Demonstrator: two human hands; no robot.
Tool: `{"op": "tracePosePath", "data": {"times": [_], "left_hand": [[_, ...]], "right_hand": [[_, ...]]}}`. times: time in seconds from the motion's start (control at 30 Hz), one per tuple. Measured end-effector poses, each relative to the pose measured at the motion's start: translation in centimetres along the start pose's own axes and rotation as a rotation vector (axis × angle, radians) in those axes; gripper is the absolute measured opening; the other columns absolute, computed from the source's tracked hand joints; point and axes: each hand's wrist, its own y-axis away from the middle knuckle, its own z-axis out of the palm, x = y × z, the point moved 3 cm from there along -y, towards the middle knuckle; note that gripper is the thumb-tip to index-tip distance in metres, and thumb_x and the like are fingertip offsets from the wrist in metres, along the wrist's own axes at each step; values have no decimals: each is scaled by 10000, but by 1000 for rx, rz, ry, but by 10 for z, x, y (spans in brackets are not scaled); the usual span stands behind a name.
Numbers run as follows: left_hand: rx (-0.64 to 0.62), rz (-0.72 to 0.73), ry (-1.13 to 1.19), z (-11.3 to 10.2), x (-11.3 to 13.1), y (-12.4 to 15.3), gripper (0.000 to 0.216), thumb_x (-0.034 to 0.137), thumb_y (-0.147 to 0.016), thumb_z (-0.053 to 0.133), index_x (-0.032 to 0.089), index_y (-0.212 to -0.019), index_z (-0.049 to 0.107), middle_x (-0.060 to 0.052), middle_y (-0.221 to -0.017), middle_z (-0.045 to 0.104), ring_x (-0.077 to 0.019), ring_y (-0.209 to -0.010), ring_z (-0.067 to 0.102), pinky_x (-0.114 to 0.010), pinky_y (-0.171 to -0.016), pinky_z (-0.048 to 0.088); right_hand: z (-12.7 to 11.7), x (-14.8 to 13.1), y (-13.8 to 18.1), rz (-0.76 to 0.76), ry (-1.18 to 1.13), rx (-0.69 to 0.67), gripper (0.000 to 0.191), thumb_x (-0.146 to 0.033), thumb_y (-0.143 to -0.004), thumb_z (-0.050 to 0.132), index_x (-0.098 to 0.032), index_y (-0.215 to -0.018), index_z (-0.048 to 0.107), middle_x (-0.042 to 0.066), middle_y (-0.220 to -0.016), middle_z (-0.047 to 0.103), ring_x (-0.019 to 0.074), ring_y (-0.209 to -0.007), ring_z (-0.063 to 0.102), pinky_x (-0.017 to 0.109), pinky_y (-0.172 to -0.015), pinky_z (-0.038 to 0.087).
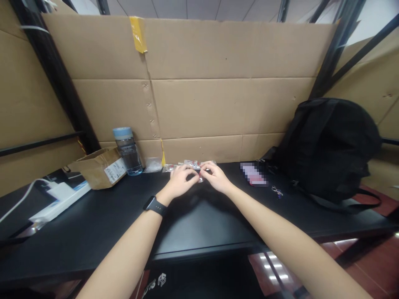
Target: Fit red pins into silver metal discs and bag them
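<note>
Above the black table, my left hand and my right hand meet with thumbs and fingers pinched. Between their fingertips is a small red and silvery object, mostly covered and too small to name. Just behind the hands, several small clear packets with red bits in them lie in a row along the cardboard wall, partly hidden by my fingers. A crumpled clear plastic bag lies to the left of that row. My left wrist carries a dark watch.
Left of the hands stand a water bottle, an open cardboard box and a white power strip with a cable. To the right are a blurred-out flat item, a small keyring-like item and a black backpack. Cardboard walls the back.
</note>
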Motion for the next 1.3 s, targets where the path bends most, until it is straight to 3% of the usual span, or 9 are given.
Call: {"op": "tracePosePath", "data": {"times": [0.07, 0.17, 0.27, 0.37, 0.43, 0.53, 0.87, 1.03, 1.3], "left_hand": [[-86, 8, -58, 2, -10, 1, 202, 455, -917, 656, 313, -1009, 766, -34, -1242, 673, -279, -1197, 580, -480, -1101, 406], [-75, -93, -78, -4, -33, 0, 262, 415, -963, 565, 291, -1114, 740, -54, -1249, 694, -270, -1207, 600, -465, -1093, 427], [-66, -210, -104, -15, -59, 2, 235, 350, -942, 570, 259, -1035, 766, -76, -1205, 729, -287, -1204, 617, -457, -1067, 451], [-92, -232, -98, -22, -76, 7, 161, 347, -848, 683, 262, -932, 791, -70, -1114, 767, -293, -1121, 664, -431, -1017, 491], [-114, -223, -77, -23, -80, 10, 164, 379, -791, 743, 268, -898, 799, -55, -1050, 784, -278, -1043, 694, -394, -971, 518], [-135, -197, -48, -21, -80, 12, 196, 428, -737, 791, 276, -861, 805, -37, -987, 796, -261, -982, 712, -360, -930, 532], [-156, -182, -59, -13, -77, 7, 69, 331, -753, 762, 277, -775, 800, -23, -948, 806, -250, -944, 712, -361, -917, 506], [-165, -197, -38, -12, -79, 8, 93, 358, -759, 752, 275, -772, 792, -13, -939, 802, -242, -964, 703, -345, -934, 507], [-45, -238, 35, -14, -64, 4, 166, 392, -808, 707, 241, -838, 770, -28, -958, 796, -241, -901, 717, -356, -889, 516]], "right_hand": [[-3, 3, 0, 11, 21, -3, 221, -314, -927, 618, -192, -754, 682, 78, -1115, 630, 211, -1068, 634, 358, -934, 497], [-7, 7, 0, -9, 174, -87, 167, -233, -892, 650, -192, -740, 703, 79, -1081, 655, 221, -1062, 629, 399, -998, 466], [-11, 11, 0, -21, 324, -208, 151, -248, -890, 672, -193, -765, 738, 91, -1073, 689, 242, -1052, 632, 419, -997, 462], [-23, 20, 1, 49, 346, -330, 221, -355, -937, 628, -201, -851, 762, 69, -937, 734, 223, -902, 673, 371, -882, 506], [-35, 31, 3, 140, 370, -382, 187, -354, -868, 704, -202, -957, 767, 62, -934, 752, 221, -853, 689, 347, -817, 519], [-51, 48, 6, 215, 402, -447, 415, -290, -690, 845, -204, -1087, 760, 71, -1035, 765, 238, -919, 706, 338, -853, 528], [-61, 54, 4, 260, 396, -441, 418, -256, -648, 840, -206, -1057, 775, 53, -953, 772, 213, -853, 705, 310, -802, 540], [-63, 53, 4, 244, 410, -432, 296, -266, -679, 827, -222, -968, 787, 38, -903, 778, 206, -809, 704, 302, -763, 534], [-56, 42, 0, 172, 267, -192, 294, -310, -748, 809, -222, -1024, 760, 52, -989, 771, 191, -755, 706, 319, -724, 557]]}}
